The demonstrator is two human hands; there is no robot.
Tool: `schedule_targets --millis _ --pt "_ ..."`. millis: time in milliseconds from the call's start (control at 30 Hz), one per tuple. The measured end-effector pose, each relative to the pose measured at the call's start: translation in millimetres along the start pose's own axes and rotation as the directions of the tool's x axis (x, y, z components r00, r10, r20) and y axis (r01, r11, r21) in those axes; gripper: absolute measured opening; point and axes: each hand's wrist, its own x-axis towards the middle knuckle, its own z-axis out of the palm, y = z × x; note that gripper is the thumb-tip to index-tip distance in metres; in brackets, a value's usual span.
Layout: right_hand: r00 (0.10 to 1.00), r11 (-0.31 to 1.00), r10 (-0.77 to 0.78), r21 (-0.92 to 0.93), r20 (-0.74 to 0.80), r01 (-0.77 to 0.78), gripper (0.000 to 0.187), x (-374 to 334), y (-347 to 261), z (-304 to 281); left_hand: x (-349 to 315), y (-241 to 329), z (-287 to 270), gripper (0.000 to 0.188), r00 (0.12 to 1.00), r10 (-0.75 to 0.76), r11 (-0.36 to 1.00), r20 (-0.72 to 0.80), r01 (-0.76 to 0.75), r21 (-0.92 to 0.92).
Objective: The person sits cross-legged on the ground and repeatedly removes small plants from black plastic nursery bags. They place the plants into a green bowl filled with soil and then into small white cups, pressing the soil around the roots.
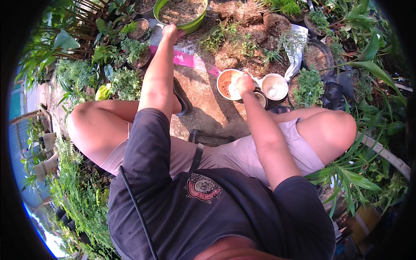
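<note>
At the top, a green basin [190, 27] holds brown, crumbly planting mix. My left hand [172, 31] is closed on its near rim, with the arm stretched forward. A white pot [223, 94] with an orange-brown stained inside stands on the ground right of the middle. My right hand [245, 83] is closed at this pot's right rim; its fingertips are partly hidden. Beside that hand is a second white pot [274, 86] with pale residue in it. A smaller dark-rimmed pot [261, 99] sits just below, partly covered by my right forearm.
Heaped soil with small seedlings [249, 47] lies beyond the pots. A pink strip [185, 59] and a white plastic sheet [298, 54] lie on the ground. Potted plants [136, 50] crowd the left; leafy plants [308, 92] stand right. A low dark stool-like frame [212, 138] is between my legs.
</note>
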Motion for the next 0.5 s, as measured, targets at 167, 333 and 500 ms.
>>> schedule_targets --millis 167,333,500 --pt "0.998 1.0 0.014 -0.003 0.064 -0.014 0.031 7.6 -3.0 1.1 -11.4 3.4 -4.4 0.027 0.946 0.083 0.996 -0.314 -0.07 0.05" --pt "0.997 0.998 0.063 0.027 0.047 -0.065 0.029 8.6 -4.0 6.1 -78.0 -7.5 -31.8 0.028 0.932 0.176 0.983 -0.318 -0.147 0.113" --pt "0.992 0.996 0.08 0.032 0.102 -0.083 0.032 4.5 -2.5 0.4 -126.1 -29.9 -43.1 0.028 0.894 0.163 0.962 -0.418 -0.049 0.27"
